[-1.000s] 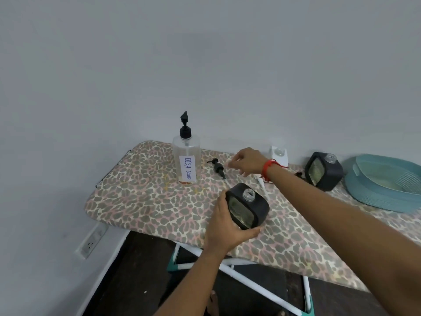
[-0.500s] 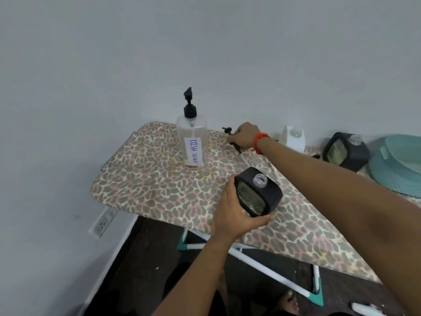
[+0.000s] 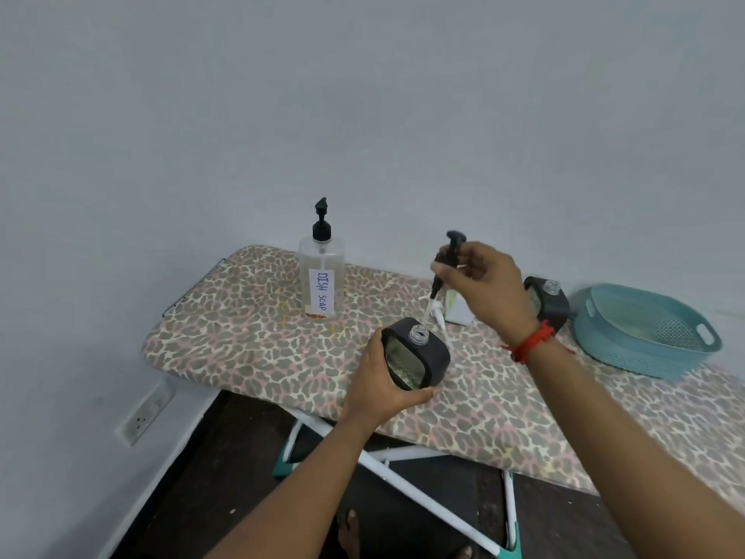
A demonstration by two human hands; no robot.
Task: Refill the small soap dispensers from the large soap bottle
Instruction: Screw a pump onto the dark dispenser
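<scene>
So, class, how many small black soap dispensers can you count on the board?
2. One dispenser sits near the front edge, held by the left hand, neck open. The other stands at the back, partly hidden behind the right hand. More may be hidden.

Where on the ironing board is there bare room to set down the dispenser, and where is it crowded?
Free: the cover left of the dish soap bottle, and the near stretch between the left hand and the teal basket. Crowded: the back edge, around the right hand, pump and second dispenser.
</scene>
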